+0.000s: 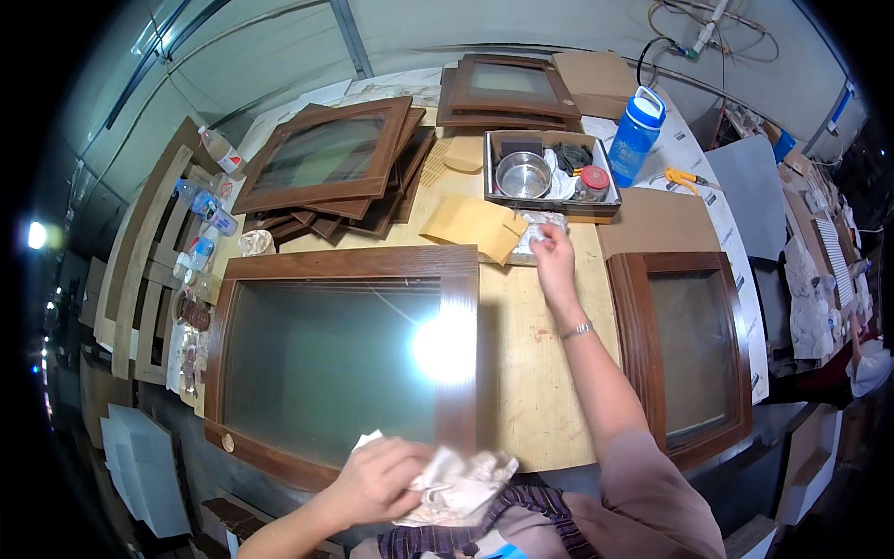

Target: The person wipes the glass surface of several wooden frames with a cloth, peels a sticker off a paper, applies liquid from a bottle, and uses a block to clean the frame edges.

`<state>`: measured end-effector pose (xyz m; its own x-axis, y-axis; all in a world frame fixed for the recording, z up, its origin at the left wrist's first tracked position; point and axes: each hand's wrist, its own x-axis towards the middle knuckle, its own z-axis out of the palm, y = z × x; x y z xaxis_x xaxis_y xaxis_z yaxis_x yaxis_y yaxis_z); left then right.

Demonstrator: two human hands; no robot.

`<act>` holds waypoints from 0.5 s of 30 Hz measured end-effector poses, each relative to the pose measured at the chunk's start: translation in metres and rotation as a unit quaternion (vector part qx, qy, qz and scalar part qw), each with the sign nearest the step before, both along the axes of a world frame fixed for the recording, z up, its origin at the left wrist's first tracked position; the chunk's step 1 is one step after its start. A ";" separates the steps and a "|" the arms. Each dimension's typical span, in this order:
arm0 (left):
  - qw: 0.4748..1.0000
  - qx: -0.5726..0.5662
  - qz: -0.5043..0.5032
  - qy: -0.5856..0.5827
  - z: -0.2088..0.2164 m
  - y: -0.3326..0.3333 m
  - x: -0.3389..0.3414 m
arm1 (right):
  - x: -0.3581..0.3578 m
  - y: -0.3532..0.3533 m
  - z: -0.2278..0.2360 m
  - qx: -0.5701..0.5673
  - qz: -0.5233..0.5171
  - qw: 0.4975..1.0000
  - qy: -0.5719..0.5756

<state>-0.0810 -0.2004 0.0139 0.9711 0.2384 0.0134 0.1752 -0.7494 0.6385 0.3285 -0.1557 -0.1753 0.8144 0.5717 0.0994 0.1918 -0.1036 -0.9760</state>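
Note:
A large brown wooden-framed glass panel (458, 321) lies in front of me, a bright lamp reflection on its glass. Close to my body, my left hand (384, 480) is closed on a crumpled white cloth (456, 489), near the panel's front edge. My right hand (553, 250) is stretched forward over the tabletop, its fingers drawn together beside a pale, mottled flat block (531, 250). Whatever its fingertips may hold is too small to tell. Just left of that hand lies a folded yellow-tan sheet (470, 225), seemingly sandpaper, partly over the block.
Several framed panels (372, 182) are stacked at the back left, others (507, 116) at the back. A box (494, 197) holds a metal bowl (523, 177) and a red-lidded jar (592, 184). Nearby stand a blue bottle (637, 140) and a yellow air gun (684, 177). Another panel (643, 359) lies right.

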 end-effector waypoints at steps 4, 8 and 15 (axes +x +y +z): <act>0.850 -0.258 0.397 -0.230 0.021 0.024 -0.033 | -0.085 -0.066 0.088 0.049 0.171 0.980 -0.086; 0.902 -0.030 0.383 -0.198 0.063 0.088 -0.056 | -0.141 -0.086 0.152 0.070 0.271 0.937 -0.209; 0.972 0.215 0.077 -0.048 -0.020 0.069 0.047 | -0.176 -0.066 0.126 -0.032 0.294 0.883 -0.366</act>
